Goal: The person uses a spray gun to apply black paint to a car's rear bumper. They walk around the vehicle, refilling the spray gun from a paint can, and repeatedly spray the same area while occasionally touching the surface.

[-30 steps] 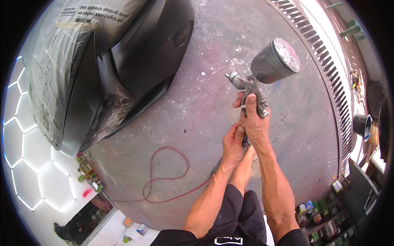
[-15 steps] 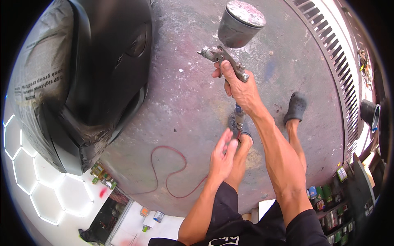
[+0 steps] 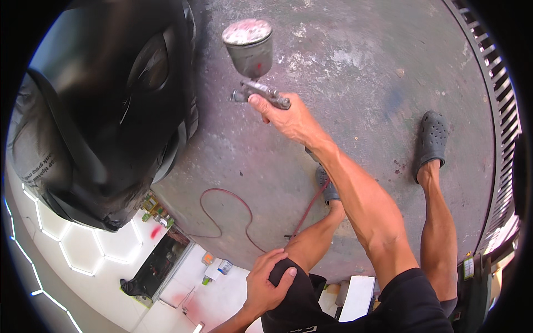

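My right hand (image 3: pixel 288 119) is wrapped round a metal spray gun (image 3: pixel 261 93), holding it out over the floor. On top of the gun sits a round cup (image 3: pixel 250 51) with a paint-spattered, whitish lid. The gun's nozzle end points left, toward a black car body section (image 3: pixel 111 72) that is apart from it. Lying on my left thigh just above the knee is my left hand (image 3: pixel 266 283), fingers spread and holding nothing. The lower part of the gun's handle is hidden by my right hand.
A thin red air hose (image 3: pixel 250 213) curls over the paint-stained grey floor (image 3: pixel 355 72) and rises near my left foot. Printed masking paper (image 3: pixel 33 150) covers the car's far-left part. A slatted grate (image 3: pixel 502 105) runs along the right. My feet wear grey clogs (image 3: pixel 433 139).
My right hand has moved left with the spray gun, nearer the car. My left hand has dropped from mid-air onto my thigh. My view has shifted and my legs are set wider.
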Demonstrator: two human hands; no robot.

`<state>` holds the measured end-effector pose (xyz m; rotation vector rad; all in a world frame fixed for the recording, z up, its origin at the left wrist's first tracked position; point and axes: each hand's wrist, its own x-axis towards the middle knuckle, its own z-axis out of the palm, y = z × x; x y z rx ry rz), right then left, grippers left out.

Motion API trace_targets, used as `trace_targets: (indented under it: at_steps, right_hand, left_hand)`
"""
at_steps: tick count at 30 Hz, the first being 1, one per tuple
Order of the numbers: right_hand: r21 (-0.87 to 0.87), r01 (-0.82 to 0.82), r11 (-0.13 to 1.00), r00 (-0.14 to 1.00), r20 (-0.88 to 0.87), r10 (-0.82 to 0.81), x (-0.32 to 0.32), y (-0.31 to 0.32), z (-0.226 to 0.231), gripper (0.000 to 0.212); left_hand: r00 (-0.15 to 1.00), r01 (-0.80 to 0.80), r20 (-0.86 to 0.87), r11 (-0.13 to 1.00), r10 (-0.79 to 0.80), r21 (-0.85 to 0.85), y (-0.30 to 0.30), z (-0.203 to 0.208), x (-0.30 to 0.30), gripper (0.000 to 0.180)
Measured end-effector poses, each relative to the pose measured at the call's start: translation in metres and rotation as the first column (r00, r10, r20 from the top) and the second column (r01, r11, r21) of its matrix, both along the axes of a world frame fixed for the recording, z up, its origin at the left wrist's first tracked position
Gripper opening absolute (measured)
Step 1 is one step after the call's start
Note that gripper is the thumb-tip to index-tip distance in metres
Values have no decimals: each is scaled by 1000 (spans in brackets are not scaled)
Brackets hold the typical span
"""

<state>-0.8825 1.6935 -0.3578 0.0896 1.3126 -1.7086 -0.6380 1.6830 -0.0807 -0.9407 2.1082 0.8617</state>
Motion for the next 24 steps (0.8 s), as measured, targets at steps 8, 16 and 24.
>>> trace_targets:
  at_steps: [8,16,24]
  right_hand:
    - [-44,-7,999,999,35,8,-27,-15,-18,75]
    - [35,195,980,965,-183,-186,-158,-4,-1,80]
    - [87,308,948,885,-393,-251,-207,18,61,76]
  left_hand:
    - [999,-28,-28,998,26,-49,-1,-19,-33,35]
    - [998,-68,2,992,68,-104,-1,-28,-48,34]
    - [996,-47,69,992,55,-118,17,-13,-48,35]
